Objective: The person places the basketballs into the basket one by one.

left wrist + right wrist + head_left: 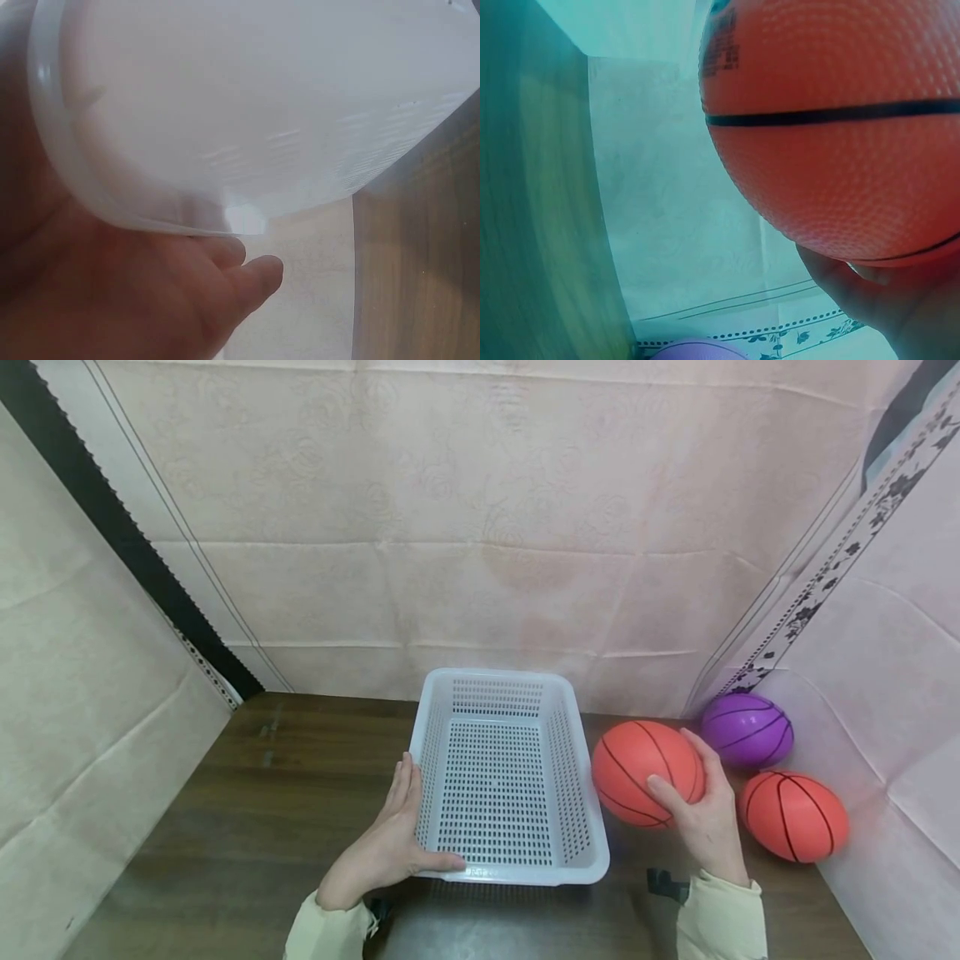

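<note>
Creased cream sheet wall (480, 485) at twelve o'clock; black scalloped band (127, 531) at ten; white floral-printed strip (852, 550) at two; dark brown wood-grain tabletop (247, 810) at eight

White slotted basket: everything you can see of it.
The basket is rectangular, white, apparently plastic, with rounded corners and a smooth rim. Rows of small slots pierce its floor and walls. It is open side up over the brown table, long sides running away from the person; whether its base lies flat is unclear. The left hand holds its near left corner, thumb at the near rim, fingers along the outer left side. An orange-red basketball is close on its right.
</note>
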The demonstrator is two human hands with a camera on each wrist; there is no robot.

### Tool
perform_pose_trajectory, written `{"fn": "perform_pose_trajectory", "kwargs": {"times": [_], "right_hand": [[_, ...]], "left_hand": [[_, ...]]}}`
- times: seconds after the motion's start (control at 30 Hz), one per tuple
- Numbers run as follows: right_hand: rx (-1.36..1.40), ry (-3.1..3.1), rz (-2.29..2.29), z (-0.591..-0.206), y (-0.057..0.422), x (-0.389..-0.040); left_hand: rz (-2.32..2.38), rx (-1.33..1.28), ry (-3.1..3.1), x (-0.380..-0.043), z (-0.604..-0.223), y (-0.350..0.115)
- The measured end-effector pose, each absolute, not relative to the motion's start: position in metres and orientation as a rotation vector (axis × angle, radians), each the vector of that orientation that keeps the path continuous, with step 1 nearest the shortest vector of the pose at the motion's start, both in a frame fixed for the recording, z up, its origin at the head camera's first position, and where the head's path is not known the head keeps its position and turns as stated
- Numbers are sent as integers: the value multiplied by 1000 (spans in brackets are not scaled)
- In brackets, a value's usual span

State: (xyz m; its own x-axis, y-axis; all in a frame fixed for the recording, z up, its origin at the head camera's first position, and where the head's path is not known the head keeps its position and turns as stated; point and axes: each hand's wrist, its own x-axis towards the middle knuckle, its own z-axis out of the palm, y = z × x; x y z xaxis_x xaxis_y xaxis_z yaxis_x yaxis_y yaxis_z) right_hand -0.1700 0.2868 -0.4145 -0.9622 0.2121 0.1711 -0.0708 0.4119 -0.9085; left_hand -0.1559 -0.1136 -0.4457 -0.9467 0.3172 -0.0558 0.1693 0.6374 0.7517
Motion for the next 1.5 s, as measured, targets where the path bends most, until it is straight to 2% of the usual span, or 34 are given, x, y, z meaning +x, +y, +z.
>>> {"fn": "perform_pose_trajectory", "kwargs": {"times": [1.5], "right_hand": [[28, -2402, 1574, -401, 262, -166]], "left_hand": [[1154, 414, 2687, -155, -443, -114]]}}
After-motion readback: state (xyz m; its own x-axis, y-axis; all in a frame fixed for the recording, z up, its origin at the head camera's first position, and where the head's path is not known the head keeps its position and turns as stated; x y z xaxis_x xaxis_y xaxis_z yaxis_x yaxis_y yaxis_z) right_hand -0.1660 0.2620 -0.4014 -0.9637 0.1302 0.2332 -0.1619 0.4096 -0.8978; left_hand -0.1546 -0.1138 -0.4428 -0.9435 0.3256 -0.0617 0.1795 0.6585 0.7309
